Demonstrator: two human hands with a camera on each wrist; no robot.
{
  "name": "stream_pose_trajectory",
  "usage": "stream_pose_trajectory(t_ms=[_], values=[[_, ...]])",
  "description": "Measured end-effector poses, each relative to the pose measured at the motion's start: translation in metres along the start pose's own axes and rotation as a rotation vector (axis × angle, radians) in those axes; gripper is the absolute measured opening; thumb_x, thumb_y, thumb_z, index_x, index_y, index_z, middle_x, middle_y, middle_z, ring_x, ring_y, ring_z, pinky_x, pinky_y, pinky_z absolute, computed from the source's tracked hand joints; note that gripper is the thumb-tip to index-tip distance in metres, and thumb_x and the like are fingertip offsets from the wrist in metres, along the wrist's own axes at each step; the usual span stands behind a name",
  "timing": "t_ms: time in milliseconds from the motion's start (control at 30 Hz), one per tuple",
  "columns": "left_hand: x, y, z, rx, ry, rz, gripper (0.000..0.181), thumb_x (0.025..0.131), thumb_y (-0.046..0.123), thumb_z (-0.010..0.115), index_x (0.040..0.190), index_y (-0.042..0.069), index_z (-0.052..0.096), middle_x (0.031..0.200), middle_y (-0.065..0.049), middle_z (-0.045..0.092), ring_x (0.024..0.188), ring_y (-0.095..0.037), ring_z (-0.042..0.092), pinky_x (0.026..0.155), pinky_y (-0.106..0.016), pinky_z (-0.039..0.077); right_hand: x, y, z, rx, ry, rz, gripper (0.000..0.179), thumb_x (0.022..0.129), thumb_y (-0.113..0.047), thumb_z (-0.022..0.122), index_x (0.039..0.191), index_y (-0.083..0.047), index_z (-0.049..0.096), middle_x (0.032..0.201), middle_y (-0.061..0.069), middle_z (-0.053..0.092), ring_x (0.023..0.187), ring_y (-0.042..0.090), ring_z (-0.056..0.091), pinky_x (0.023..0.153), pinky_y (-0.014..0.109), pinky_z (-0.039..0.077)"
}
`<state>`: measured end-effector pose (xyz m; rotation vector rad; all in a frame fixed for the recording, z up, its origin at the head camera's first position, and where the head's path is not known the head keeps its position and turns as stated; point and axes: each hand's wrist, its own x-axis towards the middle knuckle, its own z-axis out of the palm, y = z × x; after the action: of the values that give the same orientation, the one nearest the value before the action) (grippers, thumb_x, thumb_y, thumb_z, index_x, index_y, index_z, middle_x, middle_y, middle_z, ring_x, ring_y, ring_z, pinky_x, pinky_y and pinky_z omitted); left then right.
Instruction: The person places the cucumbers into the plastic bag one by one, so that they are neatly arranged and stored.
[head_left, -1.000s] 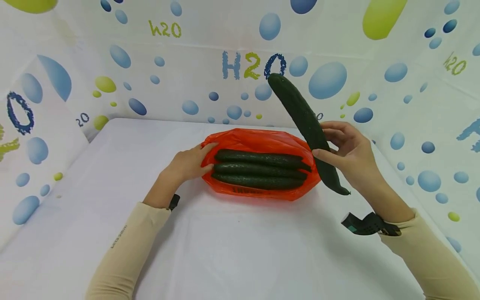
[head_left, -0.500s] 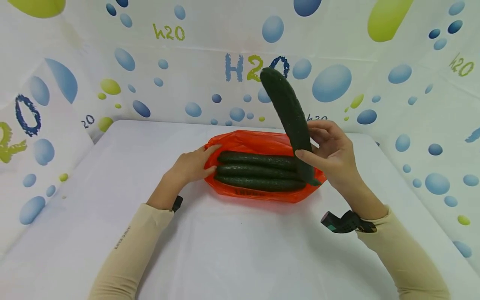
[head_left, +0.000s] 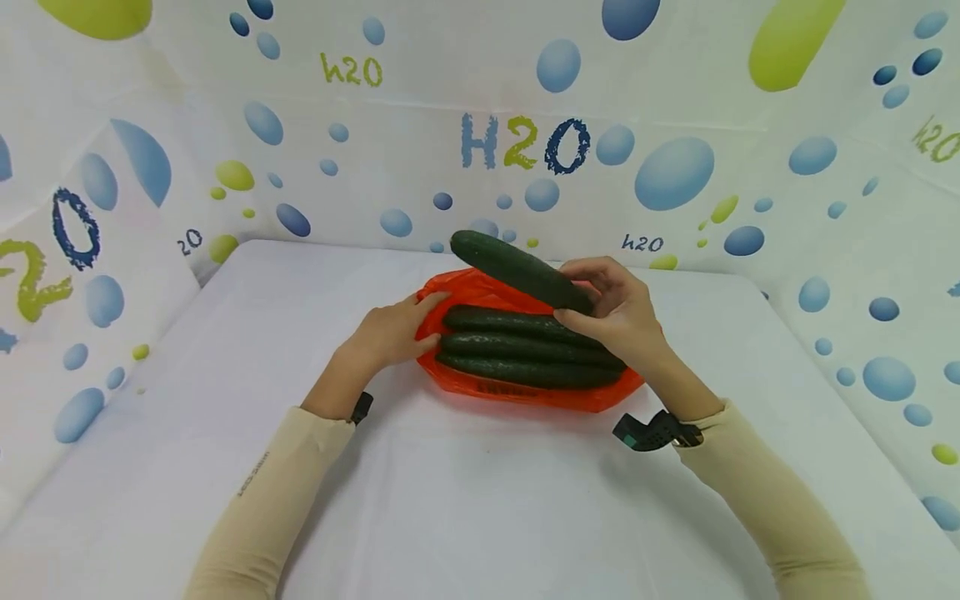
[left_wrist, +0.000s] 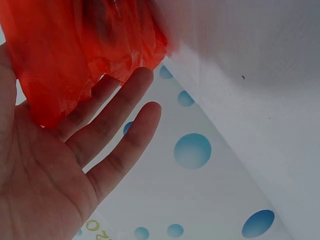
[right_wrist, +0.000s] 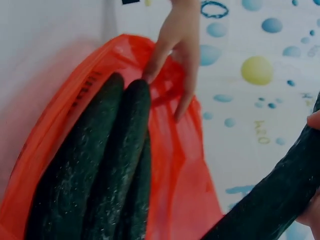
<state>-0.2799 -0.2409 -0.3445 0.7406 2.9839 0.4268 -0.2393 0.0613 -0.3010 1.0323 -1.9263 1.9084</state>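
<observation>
A cucumber [head_left: 517, 267] hangs tilted above the red plastic bag [head_left: 540, 398], its left end higher. My right hand [head_left: 611, 312] pinches it near its right end, between thumb and fingers. Three dark green cucumbers [head_left: 525, 346] lie side by side in the bag's mouth; my right hand covers part of their right ends. At the bag's left end is my left hand [head_left: 386, 333], thumb and index finger spread against the red film. In the left wrist view its other fingers [left_wrist: 120, 155] extend nearly straight, with the film hanging beside the palm.
The bag rests on a white-covered table [head_left: 480, 500]. Behind and at both sides stands a white backdrop [head_left: 420, 150] with blue and green drops and H2O lettering. A black wrist device [head_left: 648, 432] sits on my right wrist.
My right hand has moved left with its cucumber, which has swung from steep to a flatter tilt and come down over the bag. My left hand stays at the bag's left end.
</observation>
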Motion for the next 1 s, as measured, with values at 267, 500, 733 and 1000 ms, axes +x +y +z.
stream_pose_trajectory(t_ms=[267,500,733,1000], values=[[-0.004,-0.002,0.001,-0.014,-0.005,-0.008,0.068,0.094,0.030,0.063,0.153,0.016,0.032,0.134,-0.021,0.054,0.095,-0.033,0.064,0.079,-0.048,0.057,0.002,0.028,-0.004,-0.097,0.000,0.023,0.040,0.072,0.023,0.065,0.107,0.002,0.065,0.109,0.003,0.064,0.103,0.020,0.057,0.095,0.025,0.049],[-0.005,-0.004,0.002,-0.019,0.022,-0.002,0.064,0.095,0.028,0.061,0.151,0.015,0.034,0.133,-0.020,0.054,0.091,-0.031,0.063,0.077,-0.048,0.058,0.001,0.054,-0.014,-0.309,0.004,0.071,0.038,0.073,0.021,0.066,0.108,0.006,0.064,0.109,0.011,0.066,0.100,0.010,0.059,0.095,0.022,0.047],[-0.001,0.000,-0.002,-0.005,0.038,0.006,0.062,0.095,0.029,0.060,0.150,0.012,0.035,0.132,-0.020,0.055,0.093,-0.031,0.063,0.078,-0.047,0.058,0.004,0.041,-0.012,-0.480,-0.037,0.091,0.037,0.075,0.020,0.066,0.110,0.009,0.064,0.110,0.023,0.064,0.096,0.010,0.058,0.092,0.018,0.047],[0.001,-0.004,-0.003,0.016,0.062,0.009,0.065,0.095,0.030,0.060,0.150,0.010,0.033,0.135,-0.022,0.052,0.077,-0.027,0.063,0.069,-0.042,0.059,0.009,0.069,-0.017,-0.646,-0.100,0.095,0.036,0.076,0.007,0.072,0.111,-0.005,0.070,0.113,0.011,0.068,0.106,0.025,0.060,0.098,0.038,0.048]])
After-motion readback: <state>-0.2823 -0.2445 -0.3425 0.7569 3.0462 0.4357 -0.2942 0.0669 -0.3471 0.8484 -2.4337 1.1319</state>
